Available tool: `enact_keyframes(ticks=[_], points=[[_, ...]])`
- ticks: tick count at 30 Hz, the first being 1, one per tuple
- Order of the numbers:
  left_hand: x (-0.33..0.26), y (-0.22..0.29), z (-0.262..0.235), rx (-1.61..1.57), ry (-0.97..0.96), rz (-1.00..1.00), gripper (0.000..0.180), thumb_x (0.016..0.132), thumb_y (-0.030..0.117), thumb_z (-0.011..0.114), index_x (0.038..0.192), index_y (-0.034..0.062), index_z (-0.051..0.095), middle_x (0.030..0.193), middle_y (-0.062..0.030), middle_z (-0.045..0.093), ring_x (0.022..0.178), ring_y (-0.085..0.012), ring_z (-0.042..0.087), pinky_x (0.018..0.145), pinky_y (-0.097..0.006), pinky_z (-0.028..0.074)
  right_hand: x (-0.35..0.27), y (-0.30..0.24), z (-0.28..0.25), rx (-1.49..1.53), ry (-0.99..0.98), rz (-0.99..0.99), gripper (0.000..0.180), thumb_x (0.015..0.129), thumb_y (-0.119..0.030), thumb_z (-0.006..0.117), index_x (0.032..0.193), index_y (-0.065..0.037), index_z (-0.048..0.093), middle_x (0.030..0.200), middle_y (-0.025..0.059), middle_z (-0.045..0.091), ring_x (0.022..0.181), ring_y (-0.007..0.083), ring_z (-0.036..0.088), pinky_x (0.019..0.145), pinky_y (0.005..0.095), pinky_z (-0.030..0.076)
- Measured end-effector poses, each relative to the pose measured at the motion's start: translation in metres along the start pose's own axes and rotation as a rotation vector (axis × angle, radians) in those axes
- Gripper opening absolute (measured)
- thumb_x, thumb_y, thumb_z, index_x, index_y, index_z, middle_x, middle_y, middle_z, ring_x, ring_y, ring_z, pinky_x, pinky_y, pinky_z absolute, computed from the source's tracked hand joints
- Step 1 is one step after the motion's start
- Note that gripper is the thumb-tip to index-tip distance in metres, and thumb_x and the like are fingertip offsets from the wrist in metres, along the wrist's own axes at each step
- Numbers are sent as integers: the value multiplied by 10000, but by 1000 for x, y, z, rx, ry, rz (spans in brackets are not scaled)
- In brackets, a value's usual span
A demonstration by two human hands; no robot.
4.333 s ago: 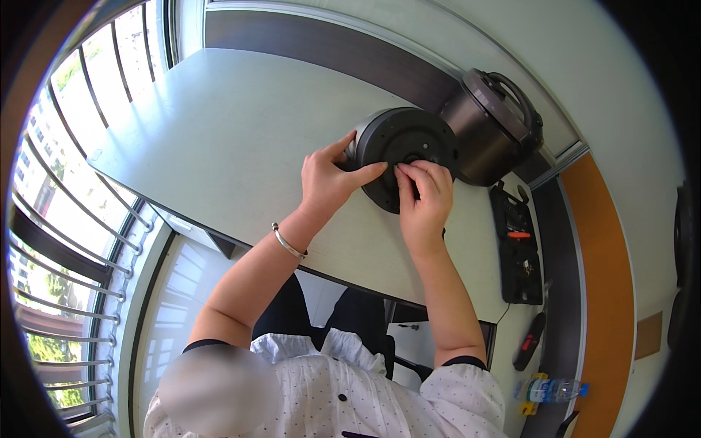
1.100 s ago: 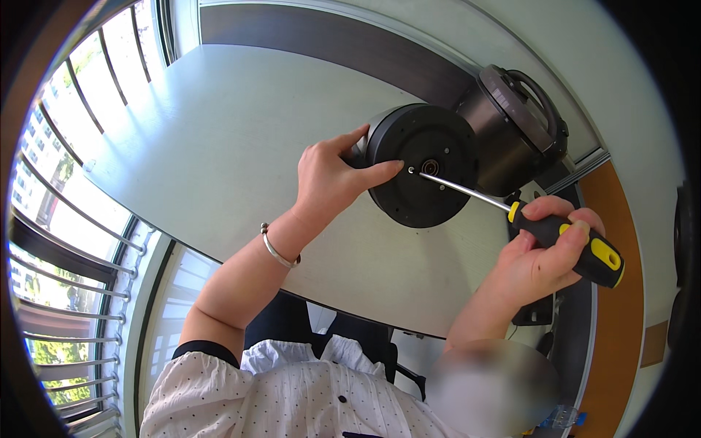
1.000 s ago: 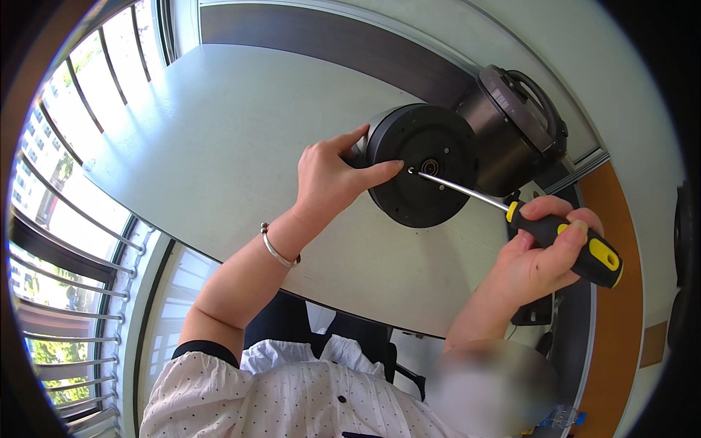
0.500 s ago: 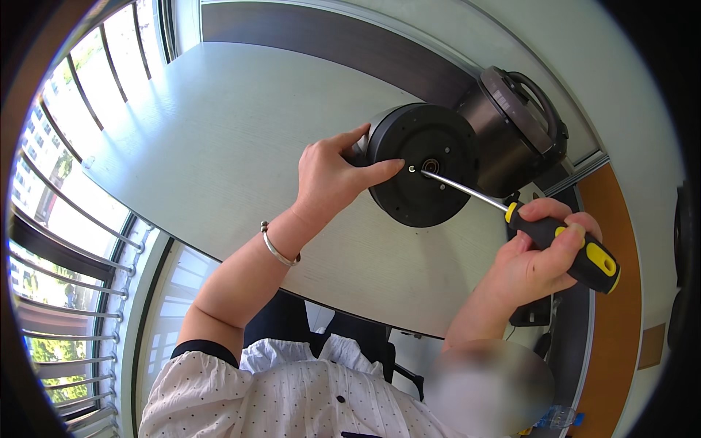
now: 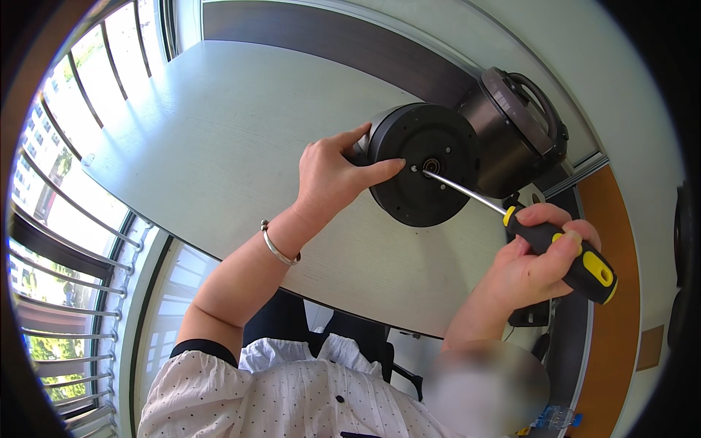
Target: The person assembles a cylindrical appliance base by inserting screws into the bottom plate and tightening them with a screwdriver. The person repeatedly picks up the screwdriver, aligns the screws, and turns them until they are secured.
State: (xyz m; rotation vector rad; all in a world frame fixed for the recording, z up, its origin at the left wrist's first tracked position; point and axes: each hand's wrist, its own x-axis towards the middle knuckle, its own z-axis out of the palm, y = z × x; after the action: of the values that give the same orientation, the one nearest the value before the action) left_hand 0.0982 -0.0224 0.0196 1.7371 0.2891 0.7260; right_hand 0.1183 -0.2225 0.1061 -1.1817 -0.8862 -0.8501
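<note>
Your right hand (image 5: 544, 266) has its fingers (image 5: 566, 244) curled tight around the black-and-yellow handle of the screwdriver (image 5: 558, 248), gripping it well back from the tip, likely so the long shaft can reach across to the work. The shaft runs up and to your left, and its tip sits at a small fastener near the middle of the round black base (image 5: 423, 175) of the appliance. Your left hand (image 5: 332, 175) is spread over that base's near edge: the thumb lies flat across the underside, pointing at the hub, while the other fingers wrap behind the rim, which looks like a brace to keep the body from rolling or turning under the tool. The appliance itself, a dark cooker-style pot (image 5: 504, 139), lies on its side on the pale bench (image 5: 219, 146), its underside turned toward you and its lidded top facing away toward the wall, so the fastener is open to the tool. A metal bangle (image 5: 276, 247) rings your left wrist. Window bars (image 5: 58, 241) run along your left, beyond the bench edge.
</note>
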Motion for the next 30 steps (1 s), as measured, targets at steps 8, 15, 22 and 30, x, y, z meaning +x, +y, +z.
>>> enact_keyframes(ticks=[8, 15, 22, 30], points=[[0, 2, -2, 15, -5, -4, 759, 622, 413, 818, 1199, -45, 634, 662, -84, 672, 597, -141, 653, 605, -261, 511, 0, 1, 1, 23, -11, -15, 331, 852, -298, 661, 953, -78, 435, 601, 135, 615, 494, 188, 592, 524, 289, 528], [0, -1, -1, 0, 0, 10, 759, 621, 411, 823, 1193, -50, 636, 654, -82, 669, 590, -140, 651, 600, -261, 510, -1, 1, 1, 66, -39, -20, 322, 845, -261, 676, 947, -74, 435, 617, 147, 620, 498, 203, 597, 532, 306, 545], [-1, -1, -1, 21, 4, 26, 751, 616, 407, 823, 1184, -51, 642, 644, -78, 665, 596, -141, 652, 613, -266, 511, -9, -24, 5, 43, -107, 148, 355, 789, -86, 701, 1006, -81, 419, 802, 178, 655, 671, 219, 631, 664, 333, 545], [-1, -1, -2, 17, 2, 20, 745, 619, 410, 821, 1178, -50, 645, 650, -82, 671, 600, -145, 656, 618, -267, 511, -5, -53, 7, -33, -205, 281, 421, 701, 146, 659, 1083, 53, 509, 950, 222, 639, 845, 287, 659, 710, 331, 576]])
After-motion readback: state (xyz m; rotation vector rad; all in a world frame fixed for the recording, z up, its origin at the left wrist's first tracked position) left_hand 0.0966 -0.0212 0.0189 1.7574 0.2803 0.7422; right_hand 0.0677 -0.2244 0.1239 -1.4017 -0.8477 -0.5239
